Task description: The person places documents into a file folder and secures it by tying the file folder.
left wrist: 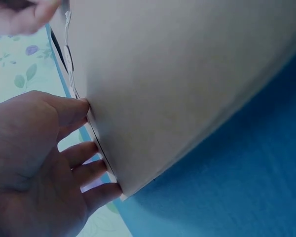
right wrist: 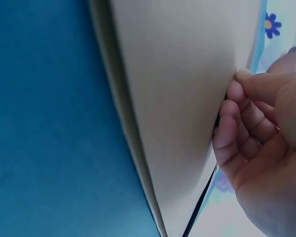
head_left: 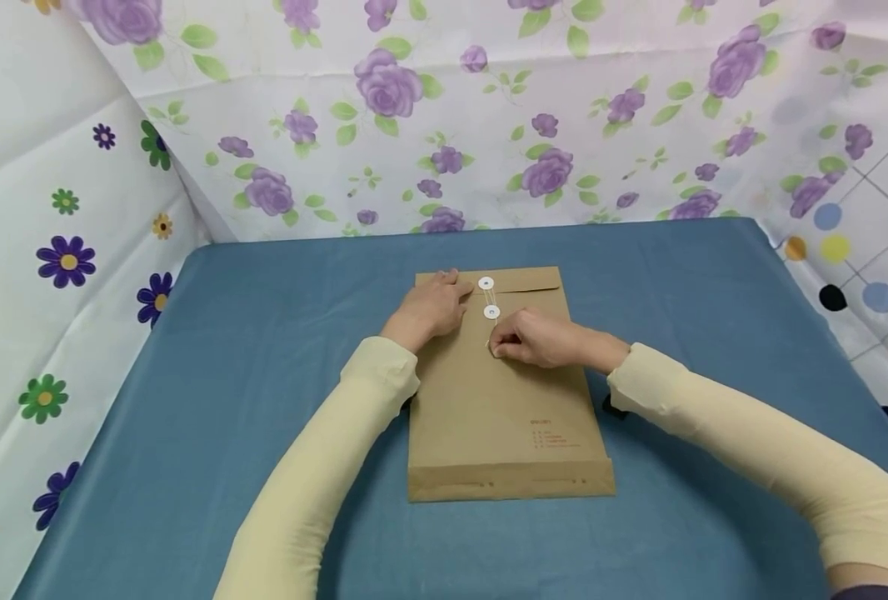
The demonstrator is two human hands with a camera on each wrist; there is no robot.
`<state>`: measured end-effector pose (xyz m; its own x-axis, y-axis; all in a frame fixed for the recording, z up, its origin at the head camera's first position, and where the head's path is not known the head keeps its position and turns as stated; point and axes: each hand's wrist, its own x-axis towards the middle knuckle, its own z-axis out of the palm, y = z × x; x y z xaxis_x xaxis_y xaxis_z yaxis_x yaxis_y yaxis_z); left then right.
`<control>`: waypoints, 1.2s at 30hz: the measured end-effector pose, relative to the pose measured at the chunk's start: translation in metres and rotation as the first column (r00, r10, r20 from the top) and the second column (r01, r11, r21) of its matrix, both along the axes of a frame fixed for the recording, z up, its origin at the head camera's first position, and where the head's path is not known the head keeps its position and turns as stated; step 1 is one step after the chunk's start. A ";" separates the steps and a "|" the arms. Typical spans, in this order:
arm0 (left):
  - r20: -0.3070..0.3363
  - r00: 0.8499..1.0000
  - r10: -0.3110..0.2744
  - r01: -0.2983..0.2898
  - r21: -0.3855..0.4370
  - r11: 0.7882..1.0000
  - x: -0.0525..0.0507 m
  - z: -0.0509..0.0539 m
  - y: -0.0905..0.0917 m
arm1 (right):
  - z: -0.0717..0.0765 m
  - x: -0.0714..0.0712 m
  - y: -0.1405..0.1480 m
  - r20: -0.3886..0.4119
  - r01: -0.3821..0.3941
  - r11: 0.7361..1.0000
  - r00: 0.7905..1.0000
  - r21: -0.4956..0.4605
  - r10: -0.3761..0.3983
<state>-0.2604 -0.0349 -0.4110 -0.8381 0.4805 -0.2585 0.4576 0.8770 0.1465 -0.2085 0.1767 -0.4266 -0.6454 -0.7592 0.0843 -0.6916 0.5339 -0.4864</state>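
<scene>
A brown paper document envelope (head_left: pixel 489 400) lies flat on the blue cloth, its flap (head_left: pixel 530 280) folded down at the far end. Two white round buttons, one on the flap (head_left: pixel 486 283) and one just below (head_left: pixel 492 312), have a thin white string (head_left: pixel 488 297) running between them. My left hand (head_left: pixel 435 307) rests on the envelope's upper left, fingertips by the flap; the left wrist view shows its fingers fairly straight on the paper. Below the lower button my right hand (head_left: pixel 537 337) pinches the string's loose end between thumb and index finger, other fingers curled (right wrist: pixel 229 131).
Blue cloth (head_left: pixel 279 333) covers the table around the envelope. Flowered sheets (head_left: pixel 324 83) hang behind and at the left; a dotted sheet (head_left: pixel 864 250) hangs at the right. Small red print (head_left: pixel 552 437) marks the envelope's lower right, above a folded bottom strip (head_left: pixel 511 481).
</scene>
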 end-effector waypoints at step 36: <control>-0.003 0.998 0.067 -0.067 0.060 0.996 0.053 -0.002 -0.110 | 0.002 0.030 0.067 -0.113 0.313 0.939 0.948 0.142 -0.299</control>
<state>-0.2079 -0.1452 -0.4130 -0.8701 0.4378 -0.2266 0.3991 0.8954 0.1975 -0.1782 0.2438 -0.4247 -0.8439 -0.5344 0.0480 -0.5192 0.7906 -0.3246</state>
